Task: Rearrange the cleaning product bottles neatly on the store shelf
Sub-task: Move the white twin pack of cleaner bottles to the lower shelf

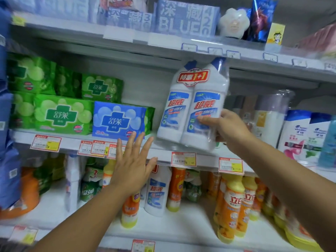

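Observation:
A twin pack of white cleaner bottles (pixel 192 104) with blue caps, wrapped in clear film with a red "1+1" tag, is tilted over the middle shelf (pixel 160 148), its base near the shelf edge. My right hand (pixel 225 128) grips its lower right side. My left hand (pixel 134 160) is spread open, fingers apart, in front of the shelf edge just left of the pack, holding nothing. On the lower shelf stand a single white bottle of the same brand (pixel 156 193) and yellow-orange bottles (pixel 231 208).
Green packs (pixel 61 113) and a blue pack (pixel 118 120) fill the middle shelf's left part. Shampoo bottles (pixel 298 135) and a wrapped item (pixel 269 120) stand at right. Blue boxes (pixel 183 17) sit on the top shelf. Price tags (pixel 183 159) line the shelf edges.

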Available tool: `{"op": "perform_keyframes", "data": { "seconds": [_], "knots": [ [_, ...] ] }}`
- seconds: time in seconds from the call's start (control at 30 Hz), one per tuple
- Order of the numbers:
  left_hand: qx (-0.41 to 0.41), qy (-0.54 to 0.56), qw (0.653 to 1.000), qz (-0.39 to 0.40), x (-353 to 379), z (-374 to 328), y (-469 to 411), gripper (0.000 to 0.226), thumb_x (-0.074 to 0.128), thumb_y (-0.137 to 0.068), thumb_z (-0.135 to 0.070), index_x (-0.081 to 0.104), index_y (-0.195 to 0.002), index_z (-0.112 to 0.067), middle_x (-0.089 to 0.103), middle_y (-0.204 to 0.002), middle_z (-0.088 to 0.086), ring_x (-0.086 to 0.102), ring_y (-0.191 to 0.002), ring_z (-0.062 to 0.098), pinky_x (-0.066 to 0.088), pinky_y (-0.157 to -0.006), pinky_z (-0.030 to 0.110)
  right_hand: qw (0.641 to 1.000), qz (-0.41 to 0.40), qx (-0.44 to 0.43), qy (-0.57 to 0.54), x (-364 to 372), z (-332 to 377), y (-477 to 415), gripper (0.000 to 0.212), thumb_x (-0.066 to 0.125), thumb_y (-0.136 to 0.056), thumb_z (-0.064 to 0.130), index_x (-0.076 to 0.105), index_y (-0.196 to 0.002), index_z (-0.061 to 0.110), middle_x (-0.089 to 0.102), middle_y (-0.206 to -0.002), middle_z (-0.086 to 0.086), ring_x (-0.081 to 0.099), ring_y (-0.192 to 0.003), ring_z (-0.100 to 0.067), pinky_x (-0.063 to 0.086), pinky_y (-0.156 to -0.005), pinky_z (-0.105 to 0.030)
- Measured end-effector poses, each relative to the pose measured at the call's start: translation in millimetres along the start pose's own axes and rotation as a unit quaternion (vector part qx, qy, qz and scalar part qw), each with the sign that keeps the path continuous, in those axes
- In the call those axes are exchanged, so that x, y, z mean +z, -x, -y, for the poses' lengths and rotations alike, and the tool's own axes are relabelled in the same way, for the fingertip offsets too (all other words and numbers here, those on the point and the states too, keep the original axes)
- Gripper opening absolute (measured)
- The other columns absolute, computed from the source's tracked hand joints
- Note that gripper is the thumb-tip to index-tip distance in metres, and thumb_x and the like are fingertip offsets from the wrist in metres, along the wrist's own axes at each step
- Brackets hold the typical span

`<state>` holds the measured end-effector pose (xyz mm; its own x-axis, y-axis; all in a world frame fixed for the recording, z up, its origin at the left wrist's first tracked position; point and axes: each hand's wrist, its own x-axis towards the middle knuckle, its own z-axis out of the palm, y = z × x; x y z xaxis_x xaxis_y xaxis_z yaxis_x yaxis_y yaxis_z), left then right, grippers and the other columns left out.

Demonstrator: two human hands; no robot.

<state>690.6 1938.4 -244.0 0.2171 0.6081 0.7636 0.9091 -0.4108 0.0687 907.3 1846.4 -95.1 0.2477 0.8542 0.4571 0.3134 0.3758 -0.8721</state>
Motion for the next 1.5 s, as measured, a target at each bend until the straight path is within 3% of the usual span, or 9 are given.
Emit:
{"op": "perform_keyframes", "data": {
  "seconds": [0.07,0.17,0.3,0.43,0.5,0.77,1.03,1.17,1.5],
  "knots": [
    [0.002,0.007,1.000,0.020,-3,0,-1,0.065,0.002,-0.086,-0.062,-0.014,-0.143,-0.036,-0.010,-0.158,-0.003,-0.026,-0.140,0.013,-0.024,-0.110,0.045,1.000,0.004,0.017,-0.010,-16,0,16,0.043,0.081,-0.070,0.025,0.065,-0.108,0.016,0.075,-0.099,-0.004,0.074,-0.083,-0.023,0.059,-0.076,-0.045],
    [0.010,0.022,0.999,0.047,-8,3,-3,0.063,0.010,-0.090,-0.060,-0.011,-0.145,-0.037,-0.014,-0.158,-0.005,-0.029,-0.138,0.011,-0.026,-0.109,0.044,1.000,0.023,0.004,-0.001,-35,-1,54,0.041,0.076,-0.072,0.022,0.064,-0.111,0.015,0.075,-0.101,-0.003,0.073,-0.088,-0.024,0.057,-0.078,-0.045],
    [0.015,0.020,0.997,0.071,-14,6,-4,0.062,0.019,-0.093,-0.057,-0.008,-0.146,-0.037,-0.015,-0.157,-0.005,-0.027,-0.139,0.011,-0.024,-0.109,0.043,0.999,0.041,0.007,-0.001,-51,-25,122,0.034,0.072,-0.074,0.010,0.065,-0.107,0.017,0.076,-0.096,0.000,0.073,-0.086,-0.019,0.058,-0.071,-0.034],
    [0.016,0.014,0.997,0.070,-14,6,-4,0.062,0.018,-0.093,-0.057,-0.006,-0.147,-0.036,-0.012,-0.158,-0.004,-0.024,-0.141,0.013,-0.020,-0.110,0.045,0.999,0.032,0.023,0.003,-48,-83,171,0.035,0.074,-0.071,-0.003,0.067,-0.099,0.016,0.076,-0.090,0.005,0.072,-0.082,-0.009,0.054,-0.063,-0.013],
    [0.017,0.011,0.997,0.068,-13,6,-4,0.062,0.018,-0.093,-0.057,-0.006,-0.147,-0.036,-0.011,-0.158,-0.003,-0.022,-0.141,0.014,-0.019,-0.111,0.046,0.999,0.032,0.031,0.024,-41,-118,181,0.039,0.075,-0.070,-0.007,0.066,-0.101,0.014,0.076,-0.090,0.007,0.071,-0.082,-0.008,0.052,-0.064,-0.013],
    [0.022,-0.005,0.999,0.046,-4,9,-4,0.063,0.015,-0.093,-0.057,-0.009,-0.146,-0.036,-0.011,-0.158,-0.001,-0.021,-0.142,0.017,-0.018,-0.111,0.048,0.994,0.050,0.046,0.087,-20,-210,162,0.047,0.077,-0.072,-0.001,0.063,-0.110,0.023,0.073,-0.100,0.015,0.068,-0.091,-0.004,0.054,-0.078,-0.021],
    [0.025,-0.003,0.999,0.027,0,9,-4,0.062,0.016,-0.093,-0.056,-0.006,-0.147,-0.034,-0.009,-0.159,-0.002,-0.019,-0.142,0.016,-0.019,-0.111,0.047,0.992,0.082,0.027,0.089,4,-237,130,0.049,0.078,-0.074,0.005,0.059,-0.113,0.028,0.070,-0.104,0.019,0.065,-0.096,0.002,0.050,-0.080,-0.016],
    [0.022,-0.006,0.999,0.024,1,8,-3,0.063,0.016,-0.093,-0.057,-0.008,-0.147,-0.034,-0.008,-0.159,-0.002,-0.018,-0.143,0.017,-0.016,-0.112,0.048,0.989,0.111,0.041,0.087,18,-249,113,0.051,0.078,-0.074,0.008,0.059,-0.114,0.031,0.072,-0.105,0.014,0.067,-0.098,-0.004,0.052,-0.084,-0.025],
    [0.024,-0.015,0.999,0.023,1,9,-3,0.064,0.015,-0.092,-0.057,-0.011,-0.146,-0.034,-0.010,-0.158,-0.002,-0.020,-0.142,0.017,-0.013,-0.114,0.050,0.980,0.179,0.058,0.067,46,-249,97,0.049,0.076,-0.077,0.011,0.055,-0.116,0.031,0.072,-0.102,0.014,0.067,-0.094,0.000,0.050,-0.076,-0.012]
  ]
}}
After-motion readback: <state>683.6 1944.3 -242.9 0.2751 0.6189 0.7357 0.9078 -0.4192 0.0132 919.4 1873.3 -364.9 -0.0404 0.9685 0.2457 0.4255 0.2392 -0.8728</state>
